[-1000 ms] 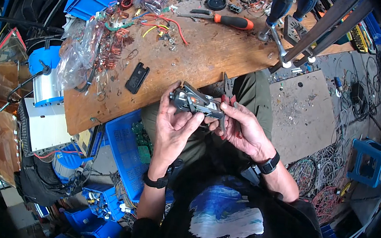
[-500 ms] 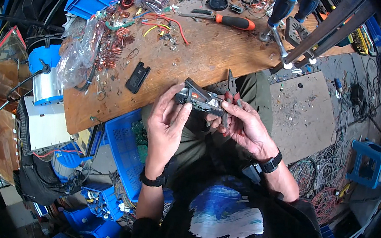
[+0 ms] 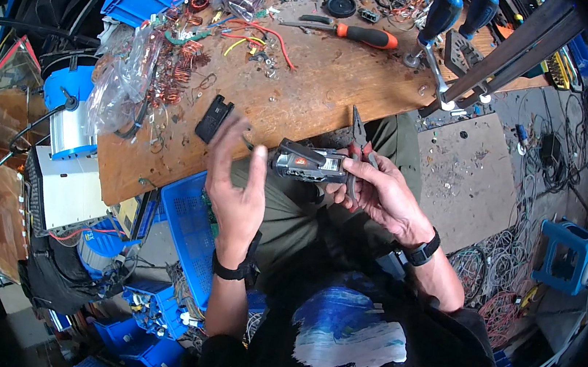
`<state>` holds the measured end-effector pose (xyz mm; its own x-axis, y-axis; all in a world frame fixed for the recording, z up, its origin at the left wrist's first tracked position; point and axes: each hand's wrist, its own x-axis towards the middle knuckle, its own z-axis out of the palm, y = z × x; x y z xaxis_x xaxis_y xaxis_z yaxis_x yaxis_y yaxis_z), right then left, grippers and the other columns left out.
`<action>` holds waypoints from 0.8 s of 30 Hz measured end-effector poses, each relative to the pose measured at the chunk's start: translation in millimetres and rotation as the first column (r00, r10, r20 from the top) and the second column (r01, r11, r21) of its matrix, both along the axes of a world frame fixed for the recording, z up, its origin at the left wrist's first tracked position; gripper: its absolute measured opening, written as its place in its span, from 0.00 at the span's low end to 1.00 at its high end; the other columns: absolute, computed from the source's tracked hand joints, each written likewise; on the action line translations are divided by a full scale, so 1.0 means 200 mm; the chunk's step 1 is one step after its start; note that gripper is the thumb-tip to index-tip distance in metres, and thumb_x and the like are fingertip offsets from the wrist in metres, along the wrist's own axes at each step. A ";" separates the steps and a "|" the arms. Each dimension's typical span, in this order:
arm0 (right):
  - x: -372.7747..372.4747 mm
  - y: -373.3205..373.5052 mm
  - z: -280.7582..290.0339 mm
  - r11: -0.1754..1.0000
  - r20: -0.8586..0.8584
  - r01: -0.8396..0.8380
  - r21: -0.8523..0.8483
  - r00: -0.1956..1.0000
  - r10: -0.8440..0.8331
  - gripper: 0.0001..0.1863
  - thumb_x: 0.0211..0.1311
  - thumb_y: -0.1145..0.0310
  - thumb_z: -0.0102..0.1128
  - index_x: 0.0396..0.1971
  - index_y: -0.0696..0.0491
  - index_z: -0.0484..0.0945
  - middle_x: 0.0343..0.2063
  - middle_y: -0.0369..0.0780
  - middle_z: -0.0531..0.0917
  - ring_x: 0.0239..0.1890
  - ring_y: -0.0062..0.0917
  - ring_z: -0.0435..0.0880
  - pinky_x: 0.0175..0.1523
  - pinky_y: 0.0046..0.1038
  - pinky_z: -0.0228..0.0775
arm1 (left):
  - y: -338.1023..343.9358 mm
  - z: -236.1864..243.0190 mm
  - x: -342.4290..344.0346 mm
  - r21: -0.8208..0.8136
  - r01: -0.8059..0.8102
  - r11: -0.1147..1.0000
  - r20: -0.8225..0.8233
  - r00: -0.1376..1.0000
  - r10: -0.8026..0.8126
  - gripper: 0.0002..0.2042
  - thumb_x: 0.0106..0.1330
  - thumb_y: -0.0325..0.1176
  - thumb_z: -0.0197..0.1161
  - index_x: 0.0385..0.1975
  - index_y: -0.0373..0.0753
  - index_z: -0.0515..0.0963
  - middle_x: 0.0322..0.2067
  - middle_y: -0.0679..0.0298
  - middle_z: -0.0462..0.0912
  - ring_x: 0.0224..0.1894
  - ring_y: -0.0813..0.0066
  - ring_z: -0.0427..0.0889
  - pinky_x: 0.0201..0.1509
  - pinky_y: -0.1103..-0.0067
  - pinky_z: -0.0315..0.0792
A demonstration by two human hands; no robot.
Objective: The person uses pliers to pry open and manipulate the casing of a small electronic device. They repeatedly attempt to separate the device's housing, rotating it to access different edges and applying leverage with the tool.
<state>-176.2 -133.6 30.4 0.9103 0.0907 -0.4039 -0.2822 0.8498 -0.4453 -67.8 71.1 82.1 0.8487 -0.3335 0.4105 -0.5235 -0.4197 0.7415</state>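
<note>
My right hand [image 3: 389, 201] grips a black oblong device [image 3: 304, 163] with a silvery part, a white label and an orange patch inside its body. The same hand also holds needle-nose pliers [image 3: 358, 129] with red handles, their jaws pointing up toward the bench. To the left of the device, my left hand [image 3: 237, 195] is open and apart from it, fingers spread and slightly blurred. Just beyond its fingertips, a flat black plastic cover [image 3: 213, 118] lies on the wooden bench [image 3: 304, 104], partly hidden by the fingers.
An orange-and-black screwdriver [image 3: 363, 36] and copper coils [image 3: 183, 60] lie on the bench. Clamps with blue handles [image 3: 443, 17] stand at the right edge. A blue basket [image 3: 186, 222] sits below the bench, left of my legs. Cable heaps [image 3: 499, 275] cover floor at right.
My left hand has let go of the device and moved left toward the black cover. The device, still in my right hand with the pliers, has turned slightly.
</note>
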 end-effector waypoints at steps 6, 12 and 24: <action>0.02 -0.03 -0.05 0.975 0.005 -0.054 0.214 0.998 0.055 0.14 0.76 0.63 0.57 0.51 0.58 0.76 0.33 0.50 0.88 0.27 0.25 0.89 0.30 0.22 0.81 | 0.06 0.00 0.00 0.077 0.465 0.882 -0.147 0.880 -0.451 0.26 0.61 0.28 0.74 0.60 0.38 0.77 0.63 0.52 0.76 0.69 0.57 0.72 0.72 0.64 0.66; 0.04 -0.02 -0.04 0.962 -0.048 -0.007 0.272 0.999 0.021 0.12 0.76 0.63 0.57 0.47 0.56 0.79 0.32 0.48 0.89 0.27 0.25 0.89 0.31 0.21 0.80 | 0.04 -0.01 -0.04 -0.056 0.378 0.924 -0.301 0.876 -0.377 0.22 0.60 0.25 0.74 0.55 0.35 0.79 0.56 0.54 0.82 0.61 0.59 0.80 0.66 0.68 0.72; 0.05 -0.01 -0.01 0.968 -0.020 -0.016 0.250 1.000 0.022 0.14 0.76 0.60 0.59 0.46 0.57 0.78 0.31 0.49 0.88 0.24 0.24 0.87 0.29 0.22 0.77 | 0.05 -0.01 -0.05 -0.052 0.403 0.914 -0.150 0.901 -0.406 0.19 0.58 0.23 0.76 0.49 0.38 0.81 0.58 0.53 0.81 0.61 0.56 0.79 0.64 0.65 0.74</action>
<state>-165.3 -135.7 27.5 0.8983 0.2084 -0.3868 -0.3067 0.9278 -0.2125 -77.0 80.7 80.9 0.6955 -0.6551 0.2951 -0.5235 -0.1807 0.8327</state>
